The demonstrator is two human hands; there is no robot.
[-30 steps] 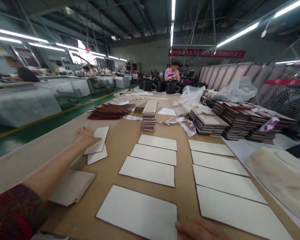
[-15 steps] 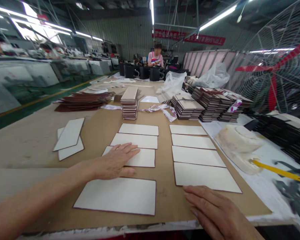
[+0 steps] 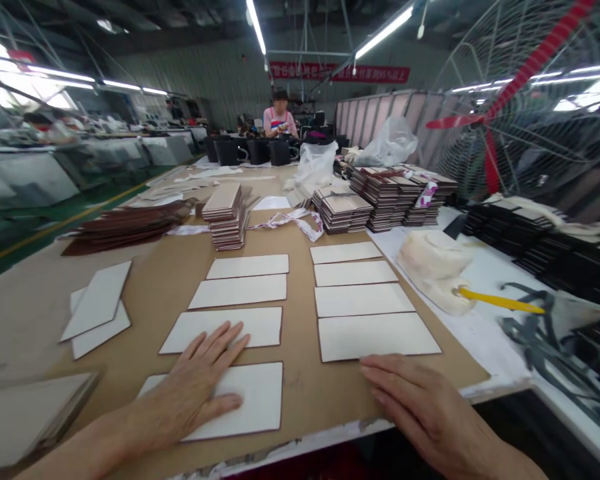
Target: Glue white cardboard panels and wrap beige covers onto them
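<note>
My left hand [image 3: 195, 383], fingers spread, lies over the nearest white panel [image 3: 257, 403] of the left column. Its fingertips reach onto the panel behind, a white rectangle with a dark edge [image 3: 265, 327]. At the near edge of the right column's front panel [image 3: 380, 337] is my right hand [image 3: 420, 400], its fingers stretched out side by side. Nothing is visible in either hand, though the right palm is hidden. Further white panels [image 3: 355, 300] lie in both columns on the brown board [image 3: 300, 373].
Two overlapping white panels [image 3: 100, 300] lie at left, above a stack of pale sheets [image 3: 25, 413]. Behind stand a panel stack [image 3: 225, 220], brown sheets [image 3: 125, 223] and strapped bundles [image 3: 343, 210]. At right are a cream cloth bundle [image 3: 430, 267] and a large fan [image 3: 487, 120].
My left hand has drawn back toward me, from the second-nearest panel to the nearest one in the left column. The right hand stays by its panel's edge. The view has turned right.
</note>
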